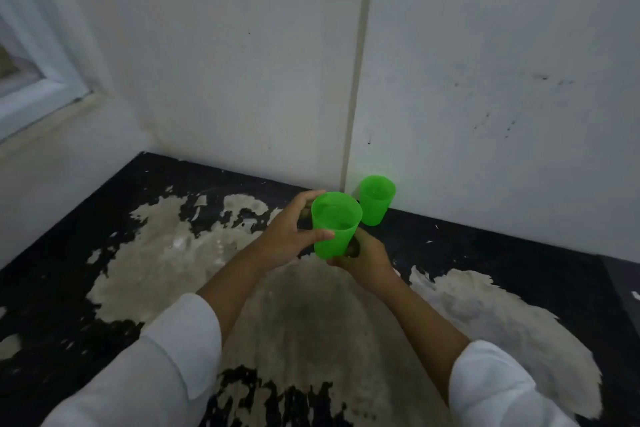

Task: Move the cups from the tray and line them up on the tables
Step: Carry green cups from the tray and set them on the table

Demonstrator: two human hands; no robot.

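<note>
Green translucent plastic: two cups noted. One cup [376, 199] is already set upright on the table [485, 253], at the back edge, just beside the wall seam [356, 80] and close against the wall [485, 45]. A second cup [335, 225] is held upright above the table, just in front and to the left of the placed one; the two are near, and contact between them cannot be told.

Grip: the left hand [291, 236] is wrapped round the held cup's side, thumb across the front and fingers behind. The right hand [363, 258] is closed under and round its base. Both hands are clamped on the same cup.

Progress, as judged: one cup placed, a second in hand and not yet set down. No tray is in view, so the count of cups left cannot be told. A line is barely begun; the held cup would presumably be stood beside the placed one, along the wall.

Materials: cups are thin-walled, smooth, tapered, wider at the rim, and appear empty; likely light and easily tipped. The table is black-coated, with the coating flaked off in large irregular patches down to a pale, dull, rough-looking underlayer, so footing may be uneven there. The wall is matt white, scuffed with dark specks. White sleeves [180, 350] are worn to the forearms.
</note>
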